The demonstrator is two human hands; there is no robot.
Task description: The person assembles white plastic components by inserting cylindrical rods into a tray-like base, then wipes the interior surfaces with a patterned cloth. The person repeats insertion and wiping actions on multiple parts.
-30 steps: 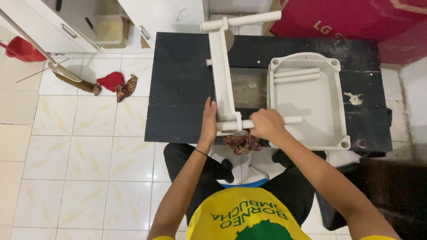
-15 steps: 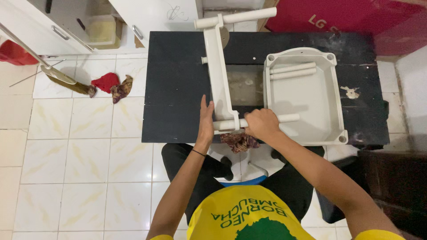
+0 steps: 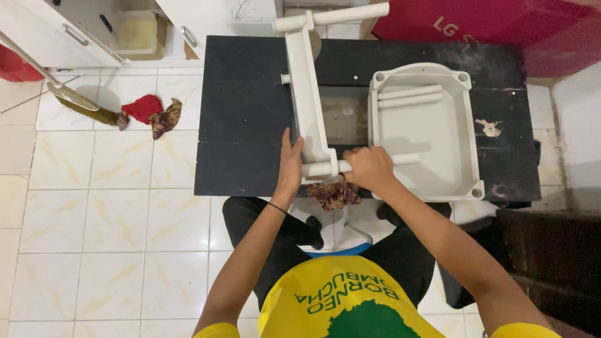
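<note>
a: where's the white plastic side frame (image 3: 308, 94)?
b: upright on the black table (image 3: 250, 106). left hand (image 3: 290, 164) braces it, fingers together.
a: and the right hand (image 3: 370, 169)?
b: wrapped round the white plastic tube (image 3: 325, 168); best push straight, frame steady.

We are in a home — most likely a kitchen or utility corner. Under us lies a floor of glossy cream tiles (image 3: 94, 206), and at the top left stand white cabinets (image 3: 56, 37) with metal handles, one door open. A broom (image 3: 69, 100) and crumpled red rags (image 3: 147, 112) lie on the floor, and a low black table (image 3: 250, 106) serves as a makeshift bench — nothing like a proper workshop. A large red carton (image 3: 501, 31) leans against the wall.
</note>
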